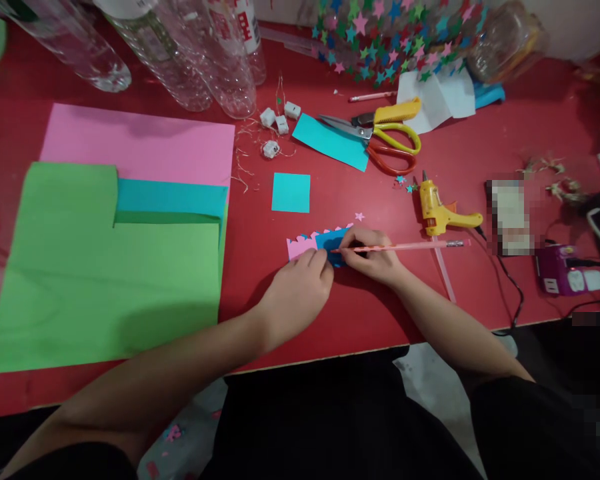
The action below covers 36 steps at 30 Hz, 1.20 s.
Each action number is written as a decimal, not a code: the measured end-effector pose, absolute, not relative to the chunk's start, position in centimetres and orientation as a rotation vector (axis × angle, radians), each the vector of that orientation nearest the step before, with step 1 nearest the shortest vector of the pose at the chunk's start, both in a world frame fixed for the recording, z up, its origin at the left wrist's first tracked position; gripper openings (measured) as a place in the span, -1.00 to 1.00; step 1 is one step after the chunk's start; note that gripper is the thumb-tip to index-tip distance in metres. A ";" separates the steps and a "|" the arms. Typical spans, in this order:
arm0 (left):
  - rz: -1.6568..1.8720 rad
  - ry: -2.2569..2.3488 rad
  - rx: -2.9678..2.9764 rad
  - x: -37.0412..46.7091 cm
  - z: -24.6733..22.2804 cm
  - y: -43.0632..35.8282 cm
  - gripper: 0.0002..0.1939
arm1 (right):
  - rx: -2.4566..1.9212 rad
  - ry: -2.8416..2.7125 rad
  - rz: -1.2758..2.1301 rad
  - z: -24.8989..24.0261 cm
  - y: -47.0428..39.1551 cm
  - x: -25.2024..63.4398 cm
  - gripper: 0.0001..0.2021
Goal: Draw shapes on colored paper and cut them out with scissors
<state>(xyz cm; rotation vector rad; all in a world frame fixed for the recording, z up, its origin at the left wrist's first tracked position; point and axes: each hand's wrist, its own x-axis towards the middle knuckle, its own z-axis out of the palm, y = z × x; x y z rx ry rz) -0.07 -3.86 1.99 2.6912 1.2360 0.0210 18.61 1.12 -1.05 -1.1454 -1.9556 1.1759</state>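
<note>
My right hand [373, 255] is closed round a pink pencil [420, 247], its eraser end pointing right and its tip down on a small blue paper piece [325, 241]. That piece lies over a pink paper strip [299, 248] with a jagged, cut upper edge. My left hand [303, 287] presses its bent fingertips on the lower edge of both papers; whether it pinches them is hidden. Just above lie a small pink star [359, 217] and a turquoise paper square [291, 193].
Green sheets [110, 287] and a pink sheet [145, 143] cover the left. Scissors [367, 132] rest on a turquoise strip [330, 148]. A yellow glue gun [437, 210] with a cord lies right, near a purple power strip [560, 270]. Plastic bottles [180, 60] stand behind.
</note>
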 end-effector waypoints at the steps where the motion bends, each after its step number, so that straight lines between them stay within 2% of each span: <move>1: 0.030 1.237 2.634 -0.5 2.0 -3.4 -0.72 | -1.157 -1.943 1.181 -1.1 1.1 18.6 -0.91; 11: 0.264 0.945 2.666 -4.9 -0.5 -1.8 -0.66 | -1.197 -1.974 1.136 -1.2 0.8 18.2 -0.94; 18: 0.261 0.881 2.640 -5.6 -0.4 -1.2 -0.62 | -1.198 -2.052 1.007 -1.4 0.3 18.2 -0.91; 36: 0.274 0.823 2.589 -6.2 -0.7 -1.0 -0.62 | -1.046 -2.115 1.126 -1.0 0.7 18.4 -0.88</move>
